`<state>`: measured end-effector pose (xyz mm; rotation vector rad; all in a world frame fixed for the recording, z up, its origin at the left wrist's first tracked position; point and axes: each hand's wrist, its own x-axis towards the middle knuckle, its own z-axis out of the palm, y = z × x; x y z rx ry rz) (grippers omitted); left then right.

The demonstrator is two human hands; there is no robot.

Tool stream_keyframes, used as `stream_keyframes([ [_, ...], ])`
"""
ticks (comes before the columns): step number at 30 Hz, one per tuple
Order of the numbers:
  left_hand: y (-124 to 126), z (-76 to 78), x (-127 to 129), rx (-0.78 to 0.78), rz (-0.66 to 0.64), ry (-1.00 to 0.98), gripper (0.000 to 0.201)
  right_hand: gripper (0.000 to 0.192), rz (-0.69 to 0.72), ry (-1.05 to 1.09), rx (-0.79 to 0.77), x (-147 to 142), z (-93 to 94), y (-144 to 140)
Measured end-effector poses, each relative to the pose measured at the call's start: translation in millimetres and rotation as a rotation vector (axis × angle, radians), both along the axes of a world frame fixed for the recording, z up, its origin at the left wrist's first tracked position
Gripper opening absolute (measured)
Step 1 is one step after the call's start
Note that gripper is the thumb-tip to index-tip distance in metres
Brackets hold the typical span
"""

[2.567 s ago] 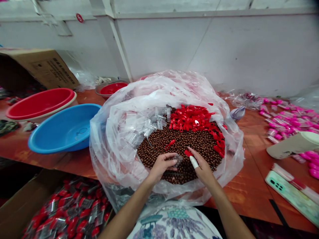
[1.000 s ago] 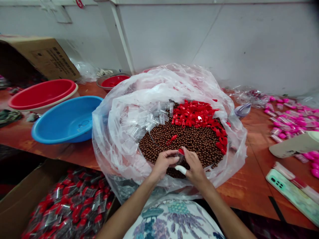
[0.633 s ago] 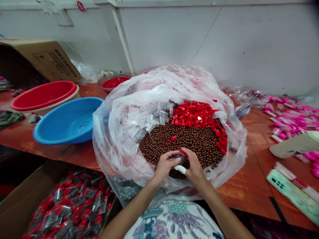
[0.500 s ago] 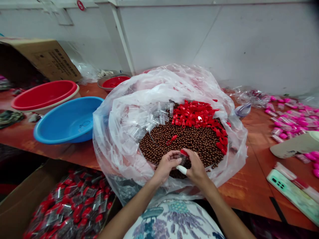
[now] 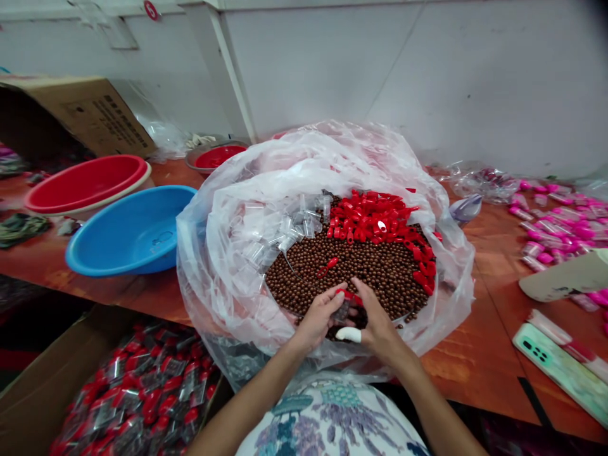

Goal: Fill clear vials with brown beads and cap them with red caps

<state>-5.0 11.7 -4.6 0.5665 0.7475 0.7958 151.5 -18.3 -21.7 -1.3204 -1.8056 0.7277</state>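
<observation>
While the left hand [image 5: 316,320] grips a small clear-plastic, red-capped container [image 5: 341,311] over round brown beads [image 5: 363,263], the right hand [image 5: 379,324] spreads beside it

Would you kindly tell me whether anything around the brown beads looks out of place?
One red piece lies alone on the brown beads, apart from the red pile beyond it; it looks stray, though that may be deliberate.

We look from one camera worn on the person's head, set near and above the plastic bag [image 5: 204,278], facing forward and down into it. Past the bag our view reaches the wall [image 5: 475,82]; on its near side, the person's patterned top [image 5: 327,418].
</observation>
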Motion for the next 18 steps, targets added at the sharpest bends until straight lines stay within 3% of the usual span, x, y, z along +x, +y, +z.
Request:
stream_keyframes([
  [4, 2, 1.3, -3, 0.022, 0.04, 0.004, 0.049, 0.028, -0.117, 0.146, -0.283, 16, -5.0, -2],
  [5, 2, 1.8, -4, 0.035, 0.024, 0.001, 0.048, 0.025, -0.122, 0.165, -0.342, 19, -5.9, -2],
  [7, 2, 2.5, -3, 0.05, -0.008, 0.011, 0.047, 0.027, -0.144, 0.17, -0.333, 20, -5.5, -3],
  [10, 0, 2.8, 1, 0.059, -0.025, 0.031, 0.048, 0.033, -0.152, 0.061, -0.125, 12, 1.5, -2],
  [15, -3, 0.7, 7, -0.006, -0.024, 0.016, 0.056, 0.076, -0.083, -0.267, 0.072, -7, 13.3, -4],
  [18, -3, -1.8, 10, -0.055, -0.047, 0.051, 0.069, 0.081, -0.104, -0.358, 0.134, -14, 11.6, -6],
])
